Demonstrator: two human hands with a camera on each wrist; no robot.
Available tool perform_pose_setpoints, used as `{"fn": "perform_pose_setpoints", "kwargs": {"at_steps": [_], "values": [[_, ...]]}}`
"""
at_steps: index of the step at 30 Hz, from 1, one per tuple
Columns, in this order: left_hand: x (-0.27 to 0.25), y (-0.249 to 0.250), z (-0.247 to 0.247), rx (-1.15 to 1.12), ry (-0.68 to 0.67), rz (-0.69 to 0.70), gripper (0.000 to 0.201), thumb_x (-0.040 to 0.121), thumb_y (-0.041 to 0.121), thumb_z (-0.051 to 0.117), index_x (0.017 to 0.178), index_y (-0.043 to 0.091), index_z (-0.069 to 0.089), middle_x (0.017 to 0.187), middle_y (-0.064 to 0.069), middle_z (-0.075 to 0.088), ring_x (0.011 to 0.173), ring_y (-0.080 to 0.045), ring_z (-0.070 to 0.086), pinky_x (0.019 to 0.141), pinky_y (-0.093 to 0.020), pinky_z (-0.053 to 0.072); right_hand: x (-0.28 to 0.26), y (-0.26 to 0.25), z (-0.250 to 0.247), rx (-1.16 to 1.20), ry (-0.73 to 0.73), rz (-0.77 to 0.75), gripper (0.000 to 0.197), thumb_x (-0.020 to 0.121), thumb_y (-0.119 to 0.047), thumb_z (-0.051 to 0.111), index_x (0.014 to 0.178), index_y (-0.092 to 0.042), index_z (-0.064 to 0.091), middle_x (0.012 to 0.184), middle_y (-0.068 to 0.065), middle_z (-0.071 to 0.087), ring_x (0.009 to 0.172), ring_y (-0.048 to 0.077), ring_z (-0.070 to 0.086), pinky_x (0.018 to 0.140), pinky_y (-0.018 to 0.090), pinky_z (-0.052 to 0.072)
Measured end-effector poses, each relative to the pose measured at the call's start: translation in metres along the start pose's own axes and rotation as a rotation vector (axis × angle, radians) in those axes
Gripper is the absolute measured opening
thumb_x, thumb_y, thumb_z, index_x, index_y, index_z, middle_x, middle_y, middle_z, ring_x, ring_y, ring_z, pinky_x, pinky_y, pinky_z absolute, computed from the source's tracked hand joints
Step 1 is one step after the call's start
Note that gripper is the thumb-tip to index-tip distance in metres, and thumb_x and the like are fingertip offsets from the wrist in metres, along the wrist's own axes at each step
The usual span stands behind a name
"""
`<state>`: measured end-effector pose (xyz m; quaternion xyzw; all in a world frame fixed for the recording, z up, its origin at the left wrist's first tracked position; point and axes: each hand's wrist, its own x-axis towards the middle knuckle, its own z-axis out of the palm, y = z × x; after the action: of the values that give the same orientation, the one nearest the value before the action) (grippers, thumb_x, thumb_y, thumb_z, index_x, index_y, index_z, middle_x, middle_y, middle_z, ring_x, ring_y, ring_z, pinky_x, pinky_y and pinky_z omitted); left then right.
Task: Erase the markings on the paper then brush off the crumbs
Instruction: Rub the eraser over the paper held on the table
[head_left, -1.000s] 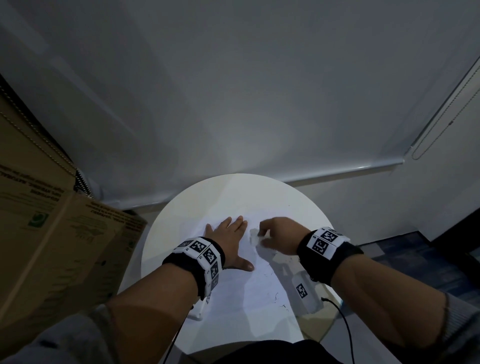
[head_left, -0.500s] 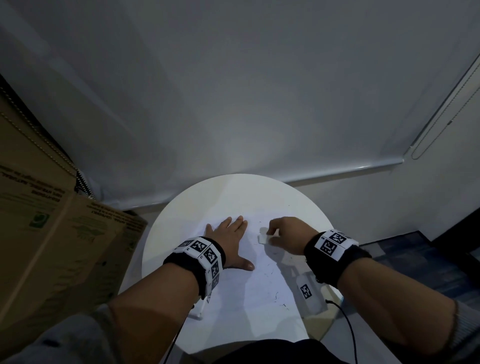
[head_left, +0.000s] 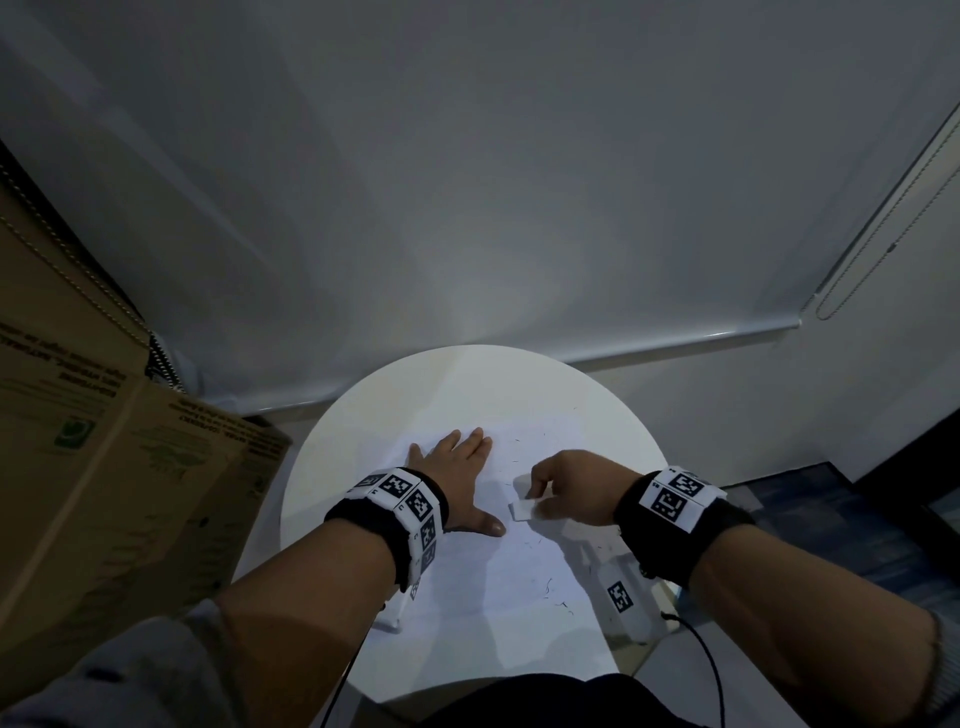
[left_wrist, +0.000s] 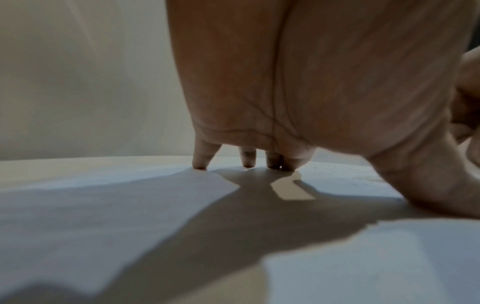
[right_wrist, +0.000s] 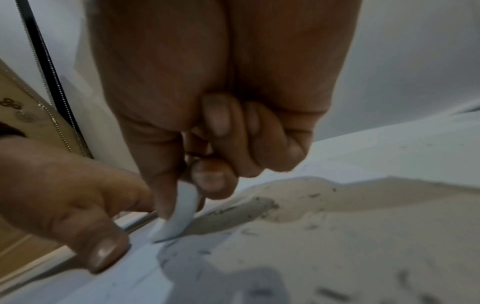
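A white sheet of paper (head_left: 498, 582) lies on the round white table (head_left: 467, 374). My left hand (head_left: 457, 483) lies flat on the paper's far left part, fingers straight and spread (left_wrist: 200, 158). My right hand (head_left: 571, 488) pinches a white eraser (head_left: 522, 509) between thumb and fingers, its lower edge touching the paper (right_wrist: 179, 216). Dark eraser crumbs (head_left: 545, 587) are scattered over the sheet, mostly to the right and near side (right_wrist: 257, 207). No clear markings show on the paper.
Brown cardboard boxes (head_left: 104, 467) stand close at the table's left. A grey wall and a roller blind's bottom bar (head_left: 675, 343) lie behind. A white tagged device with a black cable (head_left: 623, 597) hangs under my right wrist.
My right hand with the eraser has slid back toward me and slightly right across the paper. The left hand stays pressed flat in place.
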<state>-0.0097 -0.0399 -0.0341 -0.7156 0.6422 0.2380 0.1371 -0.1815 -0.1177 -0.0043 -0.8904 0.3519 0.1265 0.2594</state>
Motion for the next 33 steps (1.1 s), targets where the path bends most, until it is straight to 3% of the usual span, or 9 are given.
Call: {"fn": "perform_pose_setpoints", "kwargs": {"at_steps": [3, 7, 9, 13, 18, 21, 26, 30, 33], "values": [[-0.001, 0.000, 0.000, -0.007, -0.007, -0.003, 0.113, 0.082, 0.068, 0.059, 0.155, 0.019, -0.011, 0.162, 0.005, -0.018, 0.150, -0.019, -0.010, 0.118, -0.060, 0.008, 0.005, 0.005, -0.005, -0.037, 0.172, 0.078, 0.022, 0.088, -0.024, 0.059, 0.108, -0.016, 0.064, 0.100, 0.003, 0.061, 0.089, 0.018, 0.052, 0.071, 0.022, 0.032], [-0.001, 0.000, 0.000, -0.005, -0.002, 0.001, 0.113, 0.081, 0.068, 0.059, 0.155, 0.020, -0.011, 0.162, 0.006, -0.018, 0.150, -0.019, -0.010, 0.118, -0.059, 0.008, -0.001, 0.000, -0.001, -0.013, 0.023, -0.001, 0.021, 0.087, -0.024, 0.063, 0.106, -0.015, 0.065, 0.073, -0.008, 0.049, 0.071, 0.013, 0.048, 0.064, 0.023, 0.034], [0.000, -0.001, 0.000, -0.004, -0.002, 0.001, 0.113, 0.081, 0.069, 0.059, 0.155, 0.019, -0.011, 0.162, 0.005, -0.018, 0.150, -0.019, -0.010, 0.118, -0.060, 0.008, -0.002, 0.000, 0.000, -0.012, -0.030, -0.020, 0.021, 0.087, -0.024, 0.064, 0.106, -0.015, 0.065, 0.072, -0.009, 0.049, 0.068, 0.011, 0.050, 0.062, 0.022, 0.036], [0.001, -0.001, 0.001, -0.009, -0.006, -0.001, 0.113, 0.081, 0.069, 0.059, 0.155, 0.020, -0.011, 0.162, 0.006, -0.019, 0.150, -0.019, -0.011, 0.118, -0.059, 0.007, 0.003, 0.008, -0.003, -0.029, 0.199, 0.071, 0.021, 0.089, -0.024, 0.058, 0.107, -0.016, 0.063, 0.089, -0.003, 0.052, 0.086, 0.017, 0.049, 0.071, 0.022, 0.032], [0.000, 0.000, 0.000, -0.003, 0.001, -0.003, 0.113, 0.081, 0.068, 0.059, 0.155, 0.019, -0.011, 0.162, 0.006, -0.018, 0.150, -0.019, -0.010, 0.118, -0.059, 0.008, -0.004, -0.001, 0.005, -0.045, -0.032, -0.100, 0.022, 0.087, -0.025, 0.064, 0.107, -0.017, 0.066, 0.080, -0.006, 0.054, 0.075, 0.012, 0.050, 0.066, 0.021, 0.033], [0.000, 0.000, 0.001, -0.009, -0.001, -0.005, 0.113, 0.081, 0.069, 0.060, 0.155, 0.020, -0.010, 0.162, 0.006, -0.018, 0.150, -0.019, -0.010, 0.118, -0.060, 0.008, 0.002, 0.007, -0.003, -0.056, 0.166, -0.012, 0.022, 0.088, -0.025, 0.060, 0.108, -0.017, 0.065, 0.091, -0.001, 0.059, 0.088, 0.017, 0.052, 0.070, 0.020, 0.031], [0.001, -0.001, 0.001, -0.004, 0.002, -0.002, 0.114, 0.080, 0.069, 0.060, 0.155, 0.020, -0.010, 0.162, 0.006, -0.017, 0.150, -0.019, -0.009, 0.118, -0.060, 0.008, -0.001, 0.006, 0.002, 0.015, -0.030, -0.049, 0.020, 0.086, -0.023, 0.065, 0.104, -0.015, 0.067, 0.066, -0.010, 0.049, 0.060, 0.006, 0.046, 0.058, 0.021, 0.036], [0.002, -0.001, 0.001, -0.007, -0.003, -0.002, 0.114, 0.080, 0.070, 0.059, 0.155, 0.020, -0.011, 0.162, 0.006, -0.018, 0.150, -0.019, -0.010, 0.118, -0.060, 0.008, 0.010, 0.009, -0.004, -0.035, 0.161, 0.020, 0.022, 0.087, -0.023, 0.060, 0.108, -0.016, 0.064, 0.098, 0.003, 0.062, 0.089, 0.019, 0.055, 0.070, 0.022, 0.033], [0.002, -0.001, 0.001, 0.003, 0.003, -0.002, 0.113, 0.080, 0.070, 0.058, 0.155, 0.020, -0.011, 0.162, 0.006, -0.018, 0.150, -0.019, -0.010, 0.118, -0.059, 0.008, 0.012, 0.002, -0.003, -0.003, 0.156, 0.018, 0.021, 0.087, -0.022, 0.061, 0.107, -0.014, 0.064, 0.098, 0.005, 0.061, 0.089, 0.019, 0.054, 0.070, 0.021, 0.032]]}}
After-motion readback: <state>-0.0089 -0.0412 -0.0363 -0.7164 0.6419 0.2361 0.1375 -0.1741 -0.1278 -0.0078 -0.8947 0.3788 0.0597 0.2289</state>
